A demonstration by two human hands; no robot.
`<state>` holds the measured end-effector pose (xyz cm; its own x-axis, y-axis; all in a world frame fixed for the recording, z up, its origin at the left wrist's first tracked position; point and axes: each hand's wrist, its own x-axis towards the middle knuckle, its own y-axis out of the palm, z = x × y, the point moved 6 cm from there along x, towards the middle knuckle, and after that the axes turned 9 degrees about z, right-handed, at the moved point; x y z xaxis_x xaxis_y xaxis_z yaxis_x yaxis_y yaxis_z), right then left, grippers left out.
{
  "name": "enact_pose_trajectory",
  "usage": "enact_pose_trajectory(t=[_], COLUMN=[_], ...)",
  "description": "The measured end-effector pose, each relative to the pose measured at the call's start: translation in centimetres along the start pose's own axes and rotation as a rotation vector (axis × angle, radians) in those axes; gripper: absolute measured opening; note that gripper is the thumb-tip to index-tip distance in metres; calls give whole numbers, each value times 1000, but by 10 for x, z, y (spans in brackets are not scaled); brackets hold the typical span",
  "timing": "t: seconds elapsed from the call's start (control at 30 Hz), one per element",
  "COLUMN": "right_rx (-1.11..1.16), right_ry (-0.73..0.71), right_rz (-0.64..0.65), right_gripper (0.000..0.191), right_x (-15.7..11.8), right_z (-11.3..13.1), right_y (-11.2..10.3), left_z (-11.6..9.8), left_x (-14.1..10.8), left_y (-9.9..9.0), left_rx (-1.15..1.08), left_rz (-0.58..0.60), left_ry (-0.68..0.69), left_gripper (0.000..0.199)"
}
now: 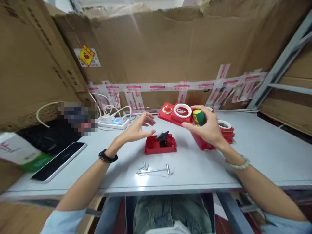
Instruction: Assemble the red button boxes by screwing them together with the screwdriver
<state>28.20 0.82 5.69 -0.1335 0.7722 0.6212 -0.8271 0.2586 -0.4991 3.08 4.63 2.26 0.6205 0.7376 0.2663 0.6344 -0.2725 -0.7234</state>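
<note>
My right hand grips a red cover at its right end and holds it tilted above the table. The cover carries a round orange-red light, a white ring and a green and yellow knob beside my fingers. My left hand is in the air, fingers apart, holding nothing. Just right of and below it sits an open red box with a black part sticking up inside. In front of the box lie a metal T-shaped wrench and several small screws.
More red units with white rings stand behind and beside my right hand, partly hidden. A white power strip with cables lies at the back left. A phone and a black bag are at the left. Cardboard walls the back.
</note>
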Motion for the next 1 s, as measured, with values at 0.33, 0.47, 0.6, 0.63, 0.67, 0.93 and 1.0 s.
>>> enact_pose_trajectory(t=[0.33, 0.47, 0.6, 0.63, 0.67, 0.93, 1.0], right_rx=[2, 7, 13, 9, 6, 6, 7], right_ry=[23, 13, 11, 9, 7, 1, 2], right_rz=[30, 33, 32, 29, 27, 24, 25], right_gripper=[55, 54, 54, 54, 55, 56, 55], right_x=[1, 0, -1, -1, -1, -1, -1], right_z=[-2, -2, -2, -1, -1, 0, 0], right_y=[3, 3, 3, 3, 3, 2, 2], left_z=[21, 23, 23, 22, 20, -13, -16], left_x=[8, 9, 9, 10, 10, 0, -2], left_y=[33, 35, 34, 32, 29, 14, 17], left_rx=[-23, -52, -60, -58, -55, -92, -121], left_rz=[340, 355, 320, 294, 256, 73, 117], left_ry=[-96, -76, -66, -62, -55, 139, 145], left_gripper=[42, 46, 42, 42, 41, 37, 37])
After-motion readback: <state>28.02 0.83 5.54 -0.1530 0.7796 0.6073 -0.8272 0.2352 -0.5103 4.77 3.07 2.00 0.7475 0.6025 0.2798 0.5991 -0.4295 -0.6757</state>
